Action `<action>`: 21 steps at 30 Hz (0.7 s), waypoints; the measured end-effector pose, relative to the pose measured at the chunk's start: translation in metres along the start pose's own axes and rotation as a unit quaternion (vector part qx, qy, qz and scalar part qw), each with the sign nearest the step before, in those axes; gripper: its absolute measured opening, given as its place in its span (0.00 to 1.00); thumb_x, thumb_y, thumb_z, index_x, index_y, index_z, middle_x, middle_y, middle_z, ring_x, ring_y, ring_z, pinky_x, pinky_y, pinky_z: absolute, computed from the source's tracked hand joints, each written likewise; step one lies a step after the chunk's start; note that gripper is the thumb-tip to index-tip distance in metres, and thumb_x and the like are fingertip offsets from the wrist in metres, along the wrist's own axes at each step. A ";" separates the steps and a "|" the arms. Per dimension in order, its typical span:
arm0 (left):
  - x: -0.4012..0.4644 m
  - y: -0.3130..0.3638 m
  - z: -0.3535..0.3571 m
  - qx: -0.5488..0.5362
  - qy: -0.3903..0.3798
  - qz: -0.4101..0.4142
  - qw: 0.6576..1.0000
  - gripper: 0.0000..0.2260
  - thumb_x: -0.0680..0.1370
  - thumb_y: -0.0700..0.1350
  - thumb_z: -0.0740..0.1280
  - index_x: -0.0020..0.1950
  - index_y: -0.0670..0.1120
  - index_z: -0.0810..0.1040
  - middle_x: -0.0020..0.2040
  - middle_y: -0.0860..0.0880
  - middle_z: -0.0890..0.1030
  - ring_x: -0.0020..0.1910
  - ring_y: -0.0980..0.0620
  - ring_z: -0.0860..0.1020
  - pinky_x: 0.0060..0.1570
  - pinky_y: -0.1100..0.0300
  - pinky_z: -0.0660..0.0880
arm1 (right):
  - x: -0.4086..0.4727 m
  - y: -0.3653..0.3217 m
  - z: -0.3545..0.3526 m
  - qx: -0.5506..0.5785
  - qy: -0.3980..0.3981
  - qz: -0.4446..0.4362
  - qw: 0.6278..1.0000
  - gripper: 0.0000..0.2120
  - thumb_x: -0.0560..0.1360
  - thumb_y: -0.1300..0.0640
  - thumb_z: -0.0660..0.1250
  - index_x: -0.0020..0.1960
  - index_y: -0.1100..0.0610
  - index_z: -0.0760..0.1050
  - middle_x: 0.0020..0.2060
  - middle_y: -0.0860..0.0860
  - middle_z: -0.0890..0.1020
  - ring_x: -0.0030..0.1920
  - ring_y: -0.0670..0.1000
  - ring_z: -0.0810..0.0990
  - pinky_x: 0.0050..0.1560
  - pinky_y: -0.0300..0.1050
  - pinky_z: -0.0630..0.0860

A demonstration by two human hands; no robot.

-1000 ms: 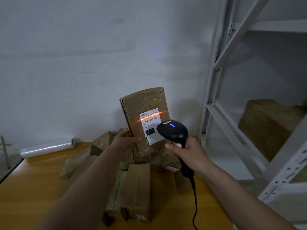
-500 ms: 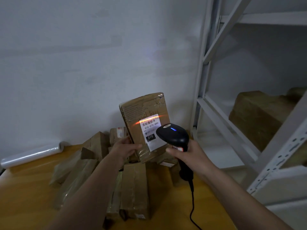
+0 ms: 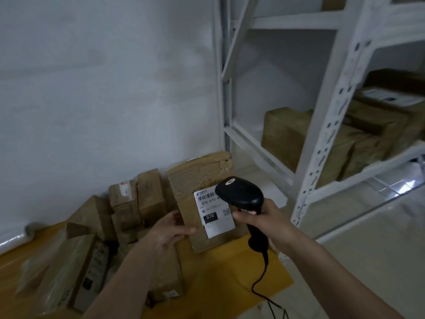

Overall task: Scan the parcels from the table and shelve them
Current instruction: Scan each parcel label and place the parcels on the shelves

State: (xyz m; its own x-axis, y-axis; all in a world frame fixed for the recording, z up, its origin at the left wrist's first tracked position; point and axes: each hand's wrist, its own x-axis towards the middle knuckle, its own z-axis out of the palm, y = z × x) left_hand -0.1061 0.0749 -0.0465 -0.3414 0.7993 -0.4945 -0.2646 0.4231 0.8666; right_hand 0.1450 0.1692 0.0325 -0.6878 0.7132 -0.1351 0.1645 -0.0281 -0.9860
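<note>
Holding the parcel (image 3: 202, 203) upright by its left edge, the left hand (image 3: 169, 229) has thumb on the front face and fingers curled behind. The right hand (image 3: 264, 221) grips the scanner (image 3: 240, 195), fingers wrapped round the handle, its head just in front of the label (image 3: 212, 215) and covering the label's upper right corner. A second ago an orange scan line lay across the barcode and a blue lamp glowed on the scanner; now both are gone, and the parcel sits lower, near the tabletop's (image 3: 218, 268) right edge. That suggests the scan has registered, so this parcel is likely ready for shelving. More parcels (image 3: 128, 203) lie heaped at the tabletop's back and left, unscanned as far as can be judged. The rack (image 3: 333, 125) stands just right of the tabletop, with boxes (image 3: 285, 132) already on a shelf and free room in front of them, a probable spot for this one.
</note>
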 end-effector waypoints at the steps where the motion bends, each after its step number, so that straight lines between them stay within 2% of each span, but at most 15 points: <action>1: -0.005 -0.002 0.009 0.009 -0.014 -0.005 1.000 0.43 0.55 0.35 0.83 0.68 0.45 0.71 0.61 0.46 0.81 0.61 0.46 0.78 0.64 0.49 0.74 | -0.009 0.001 -0.008 -0.002 -0.004 0.000 1.000 0.14 0.73 0.59 0.73 0.56 0.46 0.80 0.51 0.45 0.85 0.55 0.43 0.80 0.56 0.39 0.75; 3: -0.016 -0.006 0.030 0.025 -0.048 -0.015 0.998 0.40 0.59 0.33 0.81 0.68 0.45 0.71 0.60 0.46 0.81 0.59 0.48 0.80 0.58 0.54 0.77 | -0.032 0.001 -0.027 0.001 -0.013 0.000 1.000 0.15 0.73 0.60 0.73 0.55 0.46 0.79 0.49 0.43 0.85 0.53 0.40 0.81 0.52 0.34 0.76; 5: -0.026 -0.012 0.056 0.041 -0.083 -0.026 0.995 0.41 0.60 0.33 0.81 0.69 0.46 0.70 0.61 0.46 0.81 0.59 0.48 0.80 0.57 0.54 0.78 | -0.057 0.002 -0.049 0.001 -0.017 0.000 1.000 0.15 0.73 0.60 0.73 0.55 0.45 0.79 0.48 0.41 0.85 0.51 0.37 0.81 0.48 0.30 0.76; 7: -0.035 -0.018 0.087 0.061 -0.117 -0.040 0.990 0.48 0.56 0.35 0.84 0.72 0.45 0.67 0.63 0.45 0.80 0.61 0.46 0.79 0.63 0.49 0.75 | -0.083 0.007 -0.073 -0.009 -0.006 -0.002 1.000 0.16 0.72 0.60 0.73 0.58 0.48 0.79 0.51 0.44 0.85 0.55 0.41 0.81 0.55 0.37 0.76; 9: -0.046 -0.026 0.122 0.089 -0.139 -0.038 0.986 0.49 0.54 0.38 0.85 0.72 0.45 0.68 0.62 0.45 0.81 0.61 0.45 0.79 0.64 0.46 0.74 | -0.110 0.013 -0.098 -0.008 0.011 -0.009 1.000 0.17 0.72 0.60 0.74 0.59 0.50 0.79 0.52 0.46 0.85 0.57 0.44 0.81 0.59 0.42 0.76; 13: -0.070 -0.033 0.196 0.139 -0.129 -0.010 0.982 0.48 0.50 0.42 0.86 0.68 0.46 0.71 0.60 0.46 0.81 0.60 0.46 0.79 0.63 0.46 0.75 | -0.161 0.023 -0.145 0.019 0.064 -0.019 0.998 0.14 0.71 0.61 0.74 0.54 0.48 0.79 0.49 0.46 0.85 0.53 0.44 0.82 0.53 0.39 0.77; 17: -0.090 -0.033 0.267 0.132 -0.115 0.020 0.984 0.39 0.56 0.39 0.83 0.64 0.45 0.73 0.58 0.46 0.82 0.58 0.47 0.80 0.57 0.50 0.77 | -0.210 0.041 -0.192 0.040 0.115 -0.007 0.993 0.14 0.71 0.61 0.74 0.56 0.54 0.79 0.48 0.49 0.86 0.53 0.49 0.83 0.56 0.47 0.78; 19: -0.096 -0.032 0.301 0.120 -0.116 0.025 0.986 0.34 0.59 0.38 0.80 0.64 0.45 0.74 0.57 0.46 0.82 0.57 0.46 0.80 0.58 0.46 0.77 | -0.232 0.050 -0.215 0.053 0.143 -0.002 0.988 0.14 0.71 0.61 0.73 0.56 0.55 0.79 0.48 0.49 0.86 0.53 0.50 0.83 0.56 0.47 0.78; 21: -0.102 -0.030 0.334 0.124 -0.120 0.025 0.985 0.35 0.58 0.39 0.81 0.64 0.46 0.75 0.57 0.46 0.82 0.58 0.45 0.79 0.60 0.39 0.75 | -0.253 0.055 -0.238 0.079 0.173 -0.005 0.982 0.13 0.72 0.63 0.72 0.56 0.56 0.79 0.47 0.51 0.86 0.50 0.50 0.84 0.52 0.44 0.78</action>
State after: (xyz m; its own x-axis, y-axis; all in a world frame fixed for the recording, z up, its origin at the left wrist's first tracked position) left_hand 0.2381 0.1231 0.0008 -0.1183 0.8864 -0.4475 -0.0139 0.4491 0.8934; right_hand 0.4961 0.1535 0.0356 -0.4035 0.9082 -0.1107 0.0285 -0.1085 -0.9937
